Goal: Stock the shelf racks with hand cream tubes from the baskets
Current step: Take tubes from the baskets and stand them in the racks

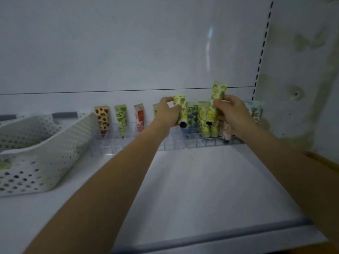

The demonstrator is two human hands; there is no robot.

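Fingers [165, 102] of the left hand [167, 113] are curled round a yellow-green tube [180, 107], thumb against its front. The tube is upright, black cap down, just above the clear rack [139, 143]. At three o'clock from it, the right hand [233, 114] pinches a second yellow-green tube [217, 97] between thumb and curled fingers. This one leans slightly, its flat end at twelve o'clock and its black cap low, in front of the tubes already racked.

Between the two hands a blue-green tube [192, 114] and some yellow tubes [202, 116] stand in the rack. Something pinkish [227, 132] sits under the right hand; what it is cannot be told. At three o'clock of that hand a pale blue tube [254, 110] stands at the rack's end. At nine o'clock of the left hand stand a red tube [140, 118], a green tube [121, 118] and a red-spotted tube [102, 118], spaced apart, caps down.

The rack runs along the rear of the white shelf [201, 180], against the back panel [128, 52]. A white perforated basket [42, 153] rests at nine o'clock on the shelf, its corner close to the rack. A slotted upright [262, 50] rises at two o'clock.
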